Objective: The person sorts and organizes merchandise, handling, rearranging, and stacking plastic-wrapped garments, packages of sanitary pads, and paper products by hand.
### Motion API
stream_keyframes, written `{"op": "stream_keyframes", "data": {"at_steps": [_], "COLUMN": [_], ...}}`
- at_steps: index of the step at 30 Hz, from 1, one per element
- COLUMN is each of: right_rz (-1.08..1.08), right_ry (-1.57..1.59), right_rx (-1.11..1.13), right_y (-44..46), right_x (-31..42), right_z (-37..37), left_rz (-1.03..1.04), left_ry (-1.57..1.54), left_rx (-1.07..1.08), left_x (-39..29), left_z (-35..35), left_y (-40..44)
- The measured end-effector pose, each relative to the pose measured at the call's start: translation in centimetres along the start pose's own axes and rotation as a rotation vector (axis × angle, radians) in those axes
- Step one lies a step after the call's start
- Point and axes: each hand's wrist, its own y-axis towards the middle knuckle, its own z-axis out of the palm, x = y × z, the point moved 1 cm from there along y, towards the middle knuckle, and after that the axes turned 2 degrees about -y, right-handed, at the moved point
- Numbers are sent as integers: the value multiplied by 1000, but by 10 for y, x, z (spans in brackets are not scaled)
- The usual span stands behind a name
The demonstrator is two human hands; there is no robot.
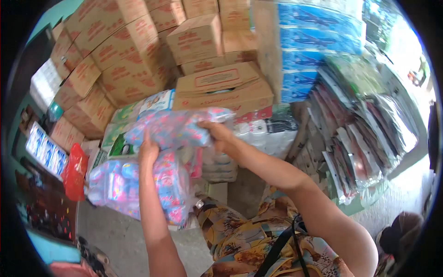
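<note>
A clear plastic-wrapped pack of pink-and-blue patterned packets is held up in front of me, slightly tilted. My right hand is closed on its right end, thumb and fingers gathering the plastic. My left hand grips its lower left edge, with the index finger lying up along the wrap. Just below sits a larger clear bag of similar pink-and-blue packets, partly hidden by my left forearm. Behind the held pack lie green-and-white packs. What exactly the packets contain cannot be read.
Stacked brown cartons rise at the back left. A large carton stands straight ahead, beside blue-labelled packs. Plastic-wrapped flat packets are piled at right. A red plastic bag hangs at left above concrete floor.
</note>
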Motion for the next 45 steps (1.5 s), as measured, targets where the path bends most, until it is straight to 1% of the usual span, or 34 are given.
{"op": "stream_keyframes", "data": {"at_steps": [1, 3, 5, 7, 8, 9, 10, 11, 12, 13, 14, 16, 17, 18, 19, 21, 23, 25, 26, 28, 29, 31, 32, 33, 34, 35, 37, 38, 39, 40, 41, 42, 44, 45], "right_rz": [-66, -137, -190, -259, -284, -304, -363, -343, -395, -403, -599, -710, -694, -587, -641, -600, -553, -652, -647, -553, -544, -648, -699, -673, -642, -680, -671, -669, -669, -638, -609, -630, -683, -723], "right_ry": [39, 90, 93, 67, 89, 110, 96, 62, -79, -129, -125, -206, -295, -330, -307, -244, -266, -312, -308, -366, -263, -234, -232, -222, -210, -176, -172, -189, -239, -141, -44, -43, -51, -70], "right_rx": [-19, -38, 26, 115, 158, 205, 299, 257, 148, -80, -24, -26, 181, 362, 335, 255, 291, 193, 193, 325, 334, 262, 208, 286, 362, 259, 227, 188, 125, 118, 111, 98, 54, 75], "right_y": [0, -10, -26, -38, -46, -55, -65, -81, -98, -113, -123, -143, -132, -140, -132, -145, -145, -144, -145, -141, -142, -148, -149, -150, -150, -154, -153, -153, -151, -146, -142, -139, -131, -126], "right_x": [2, 15, 34, 54, 65, 77, 92, 108, 126, 139, 149, 168, 196, 209, 224, 232, 239, 240, 241, 244, 241, 233, 230, 230, 230, 220, 214, 213, 214, 212, 209, 207, 206, 207], "right_z": [8, 25, 46, 59, 66, 74, 81, 88, 99, 112, 122, 136, 121, 121, 124, 139, 143, 144, 139, 130, 130, 130, 129, 125, 119, 125, 115, 109, 101, 95, 90, 87, 80, 73], "left_rz": [-78, -50, -160, 231, 96, 96, -35, -173, -117, -52, 3, -22, -52, -51, -45, -2, 48, 84, 79, 126, 124, 238, 58, -133, -155, -177, -161, -174, -246, -310, -376, -373, -389, -269], "left_ry": [-96, -61, -293, -307, -410, -412, -464, -517, -529, -387, -240, -96, -103, -112, -122, -119, -106, -106, -102, -70, -71, 17, -277, -568, -667, -763, -1106, -1091, -1315, -1530, -1583, -1575, -1654, -1705], "left_rx": [18, -46, 3, -311, -232, -227, -124, -28, -40, -95, -142, -124, -137, -111, -85, -103, -120, -162, -159, -146, -162, -70, 201, 476, 738, 1002, 1302, 1304, 1135, 949, 875, 884, 778, 848], "left_x": [-5, 7, -16, 55, 67, 45, 0, -22, -9, -2, 2, -12, -7, -3, 0, -3, -5, -3, -4, -11, -14, -25, -48, -80, -106, -129, -161, -172, -184, -195, -204, -210, -221, -225], "left_z": [-2, 3, -10, 24, 27, 18, -1, -14, -5, 1, 2, -6, -6, -1, 3, 1, 0, 2, 3, 0, 1, 3, -4, -13, -25, -29, -10, 2, 13, 21, 27, 31, 45, 50], "left_y": [0, 5, -9, 36, 44, 31, 2, -13, -8, -6, -5, -13, -11, -6, -5, -10, -12, -12, -13, -11, -10, -1, -5, -18, -30, -39, -45, -46, -44, -42, -40, -35, -17, 2]}}
